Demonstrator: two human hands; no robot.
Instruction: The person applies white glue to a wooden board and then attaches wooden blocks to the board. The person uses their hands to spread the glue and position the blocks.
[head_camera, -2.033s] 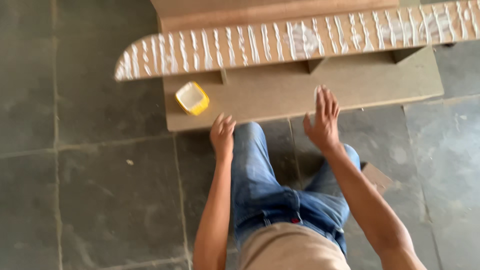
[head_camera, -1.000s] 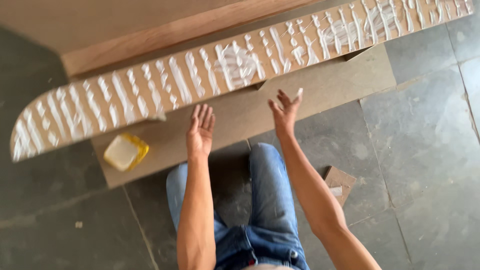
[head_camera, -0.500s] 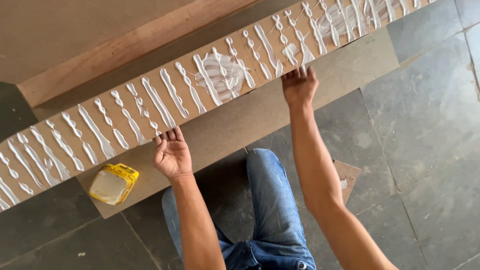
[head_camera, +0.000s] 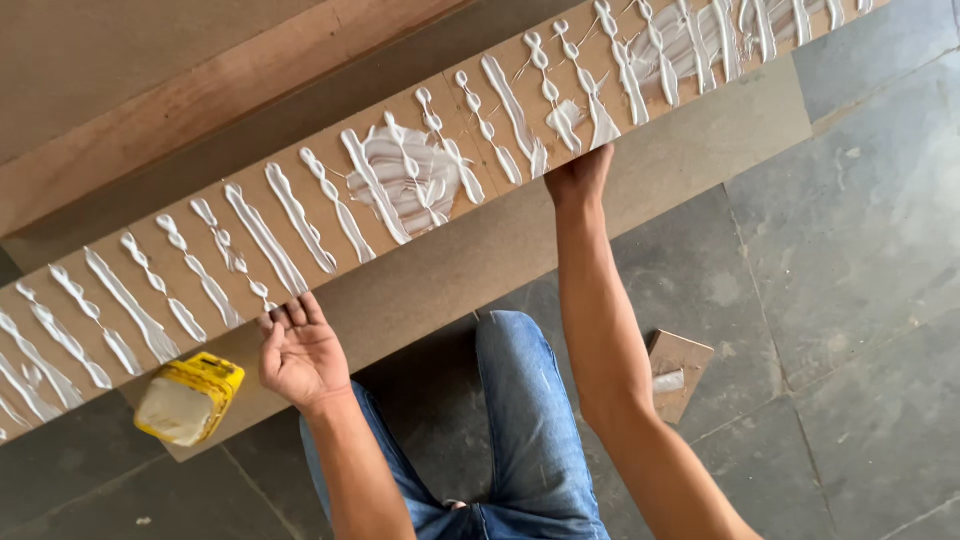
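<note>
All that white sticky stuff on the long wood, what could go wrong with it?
The right hand grips the near edge of the long brown board striped with wet white glue, so fingers could smear it. The left hand is under that edge; a tilt might make glue run. The open yellow glue tub nearby could get knocked.

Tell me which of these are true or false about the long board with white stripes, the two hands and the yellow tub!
1. The long board has wavy lines of white glue on top. True.
2. The right hand grips the yellow tub. False: it is at the board's near edge; the tub sits alone on the flat panel.
3. The left hand is under the board's edge, palm up. True.
4. The person wears blue jeans. True.
5. The floor is green grass. False: it is dark grey stone tile.
</note>
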